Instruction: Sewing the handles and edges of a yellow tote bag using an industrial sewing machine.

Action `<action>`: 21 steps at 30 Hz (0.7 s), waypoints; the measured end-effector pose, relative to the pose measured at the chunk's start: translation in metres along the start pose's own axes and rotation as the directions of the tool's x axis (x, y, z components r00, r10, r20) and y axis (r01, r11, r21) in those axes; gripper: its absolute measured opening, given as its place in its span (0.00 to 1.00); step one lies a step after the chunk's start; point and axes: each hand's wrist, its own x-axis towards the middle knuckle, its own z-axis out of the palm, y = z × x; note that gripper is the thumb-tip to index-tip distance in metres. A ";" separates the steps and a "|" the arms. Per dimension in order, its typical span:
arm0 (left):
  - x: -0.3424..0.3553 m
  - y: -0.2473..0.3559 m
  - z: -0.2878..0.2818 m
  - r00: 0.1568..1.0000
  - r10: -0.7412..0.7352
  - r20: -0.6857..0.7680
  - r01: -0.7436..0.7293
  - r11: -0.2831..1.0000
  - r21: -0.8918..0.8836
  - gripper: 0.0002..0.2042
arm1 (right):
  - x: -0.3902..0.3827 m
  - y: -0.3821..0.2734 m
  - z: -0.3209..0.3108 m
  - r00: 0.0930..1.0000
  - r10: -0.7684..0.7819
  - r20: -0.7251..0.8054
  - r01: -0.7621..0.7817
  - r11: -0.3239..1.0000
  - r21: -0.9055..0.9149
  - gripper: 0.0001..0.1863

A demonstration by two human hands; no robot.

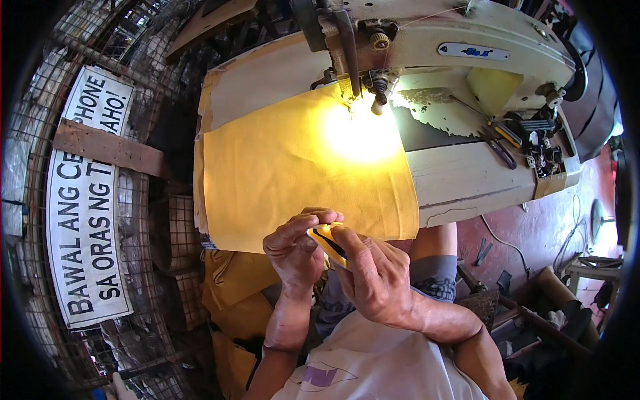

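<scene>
My left hand (293, 250) and my right hand (373, 280) are together just below the front edge of a large yellow fabric panel (267, 170). Both grip a small yellow piece (327, 243) with a black strip along it, pinched between fingers and thumbs. The panel lies flat on the bed of a sewing machine (420, 27), under its brightly lit needle area (373, 100). The glare hides detail around the presser foot.
Scissors (500, 150), a screwdriver (503, 130) and small metal parts (543, 153) lie on the table's right. A wire-mesh wall with signs (90, 220) stands left. More yellow fabric (237, 287) hangs below the table. A cord (507, 247) runs on the floor.
</scene>
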 end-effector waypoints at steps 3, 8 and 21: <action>0.001 0.001 0.000 1.000 0.002 0.024 -0.004 0.997 0.077 0.12 | -0.001 0.000 0.000 1.000 -0.007 -0.001 0.007 1.000 -0.013 0.25; 0.001 0.001 0.001 0.999 0.012 0.037 -0.013 1.000 0.028 0.11 | -0.004 0.002 0.001 0.999 -0.025 -0.032 0.024 0.999 -0.022 0.25; 0.007 0.040 0.021 0.993 -0.111 -0.032 0.099 0.670 0.735 0.05 | 0.016 0.026 -0.025 0.947 0.252 0.199 -0.296 0.925 0.240 0.07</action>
